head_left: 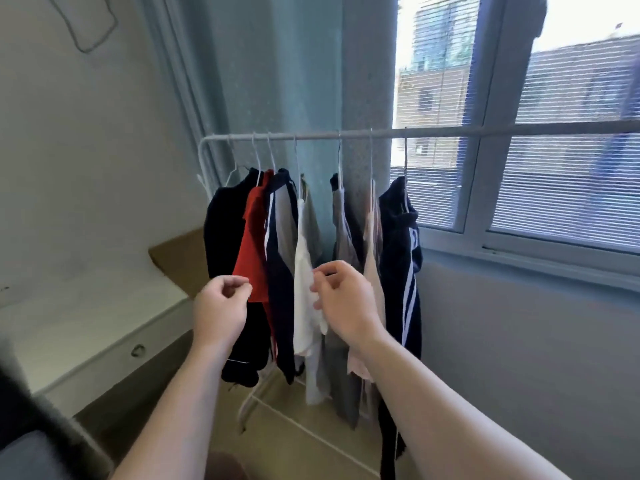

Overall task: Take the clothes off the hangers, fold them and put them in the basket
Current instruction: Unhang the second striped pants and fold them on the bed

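Both hands reached toward the clothes rail (381, 134), left hand (221, 308) loosely curled and empty, right hand (346, 303) pinching the white top (304, 271), likely choosing it.

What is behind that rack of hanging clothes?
Behind the clothes rack hangs a teal curtain, with a window and its blinds to the right. The clothes cover the curtain's lower part, so whatever sits behind them there is hidden.

Both forearms are bare, no sleeves, and the left hand (220, 306) and right hand (346, 301) wear no gloves.
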Available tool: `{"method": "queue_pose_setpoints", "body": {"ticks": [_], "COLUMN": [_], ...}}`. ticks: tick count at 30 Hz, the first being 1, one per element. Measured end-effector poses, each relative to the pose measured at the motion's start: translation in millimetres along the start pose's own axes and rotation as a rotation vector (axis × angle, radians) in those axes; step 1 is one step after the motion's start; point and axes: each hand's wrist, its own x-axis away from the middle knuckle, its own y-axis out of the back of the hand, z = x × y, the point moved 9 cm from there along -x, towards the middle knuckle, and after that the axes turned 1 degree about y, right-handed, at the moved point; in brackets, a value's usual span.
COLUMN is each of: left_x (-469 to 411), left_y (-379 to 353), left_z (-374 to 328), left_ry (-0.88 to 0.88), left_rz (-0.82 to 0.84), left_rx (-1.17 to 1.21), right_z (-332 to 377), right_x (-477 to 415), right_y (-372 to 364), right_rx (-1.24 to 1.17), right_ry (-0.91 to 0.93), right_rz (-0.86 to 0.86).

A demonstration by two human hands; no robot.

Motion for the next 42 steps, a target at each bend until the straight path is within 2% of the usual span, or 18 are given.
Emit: {"method": "queue_pose_setpoints", "body": {"ticks": [8, 13, 18, 24, 30, 35, 38, 42], "left_x": [11.8, 35.4, 53.5, 56.8, 54.6, 54.8, 54.6, 60.8], "left_y": [-67.1, -111.3, -147.7, -192.1, -260.2, -292.2, -298.4, -308.7], "left_z": [-95.1, -144.3, -182.4, -194.8, -179.2, -162.6, -158.1, -148.1], "left_ry": [-0.254, -0.431, -0.521, -0.504, -0.319, -0.161, -0.158, -0.127], "left_rz": [0.193, 0.299, 0.366, 0.365, 0.421, 0.406, 0.314, 0.318], "left_rx": [0.071, -0.039, -0.160, -0.266, -0.516, -0.499, -0.550, -0.499], "right_z": [20.1, 22.7, 21.0, 13.3, -1.3, -14.1, -17.9, -21.6], "right_x": [1.5, -1.0, -17.4, -36.1, -36.2, -34.1, -33.9, -35.5], "right_y": [100.4, 160.2, 205.7, 236.2, 267.5, 292.5, 307.5, 324.6], "right_rx": [0.075, 0.105, 0.124, 0.106, 0.078, 0.075, 0.086, 0.104], "right_ry": [0.058, 0.044, 0.023, 0.000, -0.025, -0.032, -0.030, -0.033], "right_rz": [-0.288, -0.413, -0.483, -0.464, -0.443, -0.415, -0.406, -0.411]}}
